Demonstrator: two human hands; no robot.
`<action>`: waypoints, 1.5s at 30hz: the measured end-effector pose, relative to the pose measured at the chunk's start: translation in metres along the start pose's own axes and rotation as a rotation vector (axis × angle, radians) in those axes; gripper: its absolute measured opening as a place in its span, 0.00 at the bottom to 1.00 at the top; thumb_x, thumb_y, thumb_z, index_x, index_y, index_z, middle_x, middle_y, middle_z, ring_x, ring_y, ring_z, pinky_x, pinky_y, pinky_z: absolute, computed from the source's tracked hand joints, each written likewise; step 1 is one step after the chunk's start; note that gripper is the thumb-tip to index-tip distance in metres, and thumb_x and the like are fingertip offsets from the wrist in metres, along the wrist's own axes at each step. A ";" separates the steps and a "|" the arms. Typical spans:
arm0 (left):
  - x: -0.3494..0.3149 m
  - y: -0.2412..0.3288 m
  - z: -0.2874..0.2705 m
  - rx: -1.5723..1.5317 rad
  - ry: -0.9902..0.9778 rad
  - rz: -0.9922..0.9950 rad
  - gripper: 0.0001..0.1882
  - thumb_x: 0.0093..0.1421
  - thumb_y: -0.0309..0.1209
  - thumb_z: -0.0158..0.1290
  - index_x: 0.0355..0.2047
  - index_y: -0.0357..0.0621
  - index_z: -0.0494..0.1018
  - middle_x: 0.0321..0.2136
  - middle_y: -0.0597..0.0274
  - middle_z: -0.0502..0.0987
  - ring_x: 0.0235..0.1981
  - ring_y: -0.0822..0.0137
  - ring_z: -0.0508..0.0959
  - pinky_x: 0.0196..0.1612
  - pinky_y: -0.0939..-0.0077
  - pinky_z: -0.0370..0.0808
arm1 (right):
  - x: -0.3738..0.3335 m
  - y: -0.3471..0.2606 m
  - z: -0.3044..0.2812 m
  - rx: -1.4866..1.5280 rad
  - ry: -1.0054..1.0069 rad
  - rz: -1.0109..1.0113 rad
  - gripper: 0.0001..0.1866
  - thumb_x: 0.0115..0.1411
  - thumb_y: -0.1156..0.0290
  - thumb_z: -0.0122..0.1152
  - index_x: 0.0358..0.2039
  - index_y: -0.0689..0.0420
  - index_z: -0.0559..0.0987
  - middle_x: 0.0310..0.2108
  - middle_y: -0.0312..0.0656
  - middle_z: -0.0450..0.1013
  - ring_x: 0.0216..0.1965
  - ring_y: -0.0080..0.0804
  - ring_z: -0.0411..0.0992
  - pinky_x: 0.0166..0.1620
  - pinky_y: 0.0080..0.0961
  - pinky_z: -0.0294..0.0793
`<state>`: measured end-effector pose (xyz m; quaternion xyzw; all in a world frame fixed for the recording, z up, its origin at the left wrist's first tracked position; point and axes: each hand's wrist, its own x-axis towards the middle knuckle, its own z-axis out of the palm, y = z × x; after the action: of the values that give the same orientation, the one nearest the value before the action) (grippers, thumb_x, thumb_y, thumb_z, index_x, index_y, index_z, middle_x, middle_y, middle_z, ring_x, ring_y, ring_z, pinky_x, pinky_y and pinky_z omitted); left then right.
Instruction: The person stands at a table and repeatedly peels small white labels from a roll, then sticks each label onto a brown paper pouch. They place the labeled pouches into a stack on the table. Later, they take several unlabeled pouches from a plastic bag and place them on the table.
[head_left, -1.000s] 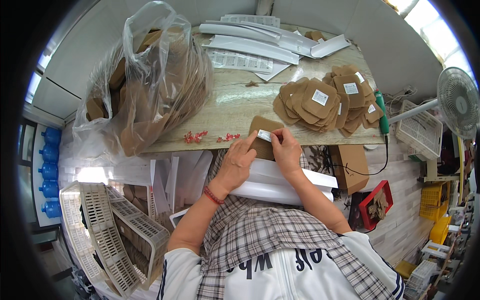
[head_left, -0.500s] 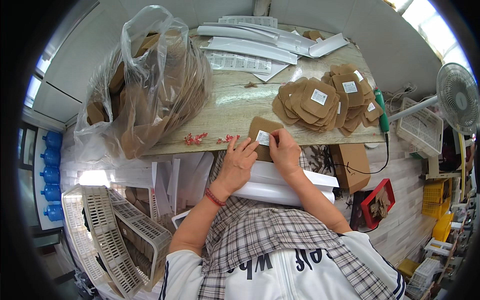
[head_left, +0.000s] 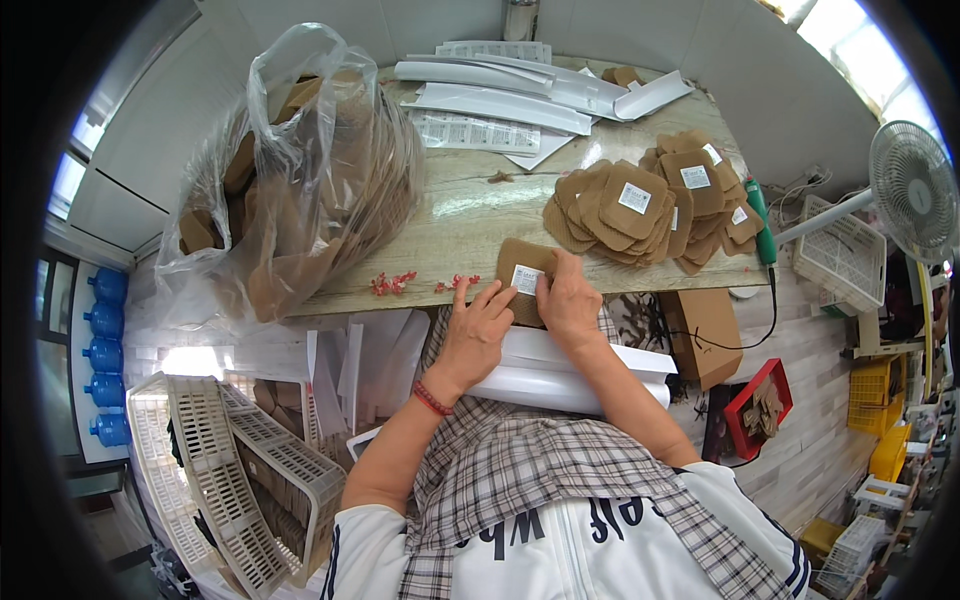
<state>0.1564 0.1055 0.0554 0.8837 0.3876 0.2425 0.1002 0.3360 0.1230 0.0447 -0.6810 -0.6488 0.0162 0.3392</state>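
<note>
Pad (head_left: pixel 521 256) with white label (head_left: pixel 525 279) between both hands (head_left: pixel 474 340)

Blue plastic water jugs (head_left: pixel 103 355) line the left side, and a round grey fan (head_left: pixel 914 192) stands at right near a white plastic basket (head_left: pixel 848 268).

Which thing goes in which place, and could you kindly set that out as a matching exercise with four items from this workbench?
Things:
1. Clear plastic bag
2. White sheets on the tabletop
3. Single labelled brown piece
4. Pile of brown pieces

Places:
A. At the tabletop's near edge, touched by the right hand
B. Right side of the tabletop
C. Left side of the tabletop
D. Along the back of the tabletop

Pairs: 1-C, 2-D, 3-A, 4-B.
</note>
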 end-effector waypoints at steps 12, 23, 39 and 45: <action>-0.003 0.004 0.000 0.027 -0.012 0.000 0.04 0.56 0.22 0.48 0.29 0.39 0.74 0.56 0.53 0.72 0.62 0.52 0.66 0.67 0.37 0.50 | -0.004 0.014 -0.006 0.064 0.044 -0.086 0.12 0.56 0.72 0.64 0.42 0.52 0.79 0.38 0.42 0.71 0.39 0.43 0.73 0.38 0.36 0.75; -0.012 0.006 0.000 -0.018 0.012 -0.036 0.02 0.58 0.25 0.51 0.29 0.41 0.71 0.62 0.47 0.64 0.67 0.48 0.60 0.69 0.43 0.48 | 0.000 0.029 0.000 0.329 -0.012 0.145 0.11 0.55 0.69 0.68 0.35 0.57 0.76 0.29 0.42 0.74 0.31 0.37 0.74 0.36 0.33 0.74; -0.027 0.001 -0.113 0.019 0.508 -0.122 0.08 0.59 0.21 0.52 0.38 0.38 0.77 0.45 0.52 0.78 0.50 0.51 0.75 0.56 0.60 0.71 | 0.023 0.027 -0.066 0.249 -0.202 -0.235 0.18 0.55 0.74 0.67 0.47 0.56 0.79 0.38 0.44 0.76 0.42 0.45 0.75 0.45 0.38 0.73; 0.000 -0.075 -0.292 -0.110 0.874 -0.517 0.08 0.61 0.21 0.53 0.40 0.40 0.79 0.36 0.56 0.81 0.36 0.65 0.80 0.40 0.70 0.75 | -0.029 0.013 -0.057 0.187 -0.428 -0.408 0.10 0.54 0.70 0.67 0.37 0.55 0.82 0.30 0.42 0.75 0.35 0.43 0.75 0.40 0.39 0.73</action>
<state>-0.0392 0.1535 0.2801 0.5681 0.5861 0.5769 0.0316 0.3691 0.0729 0.0707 -0.4838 -0.8243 0.1506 0.2524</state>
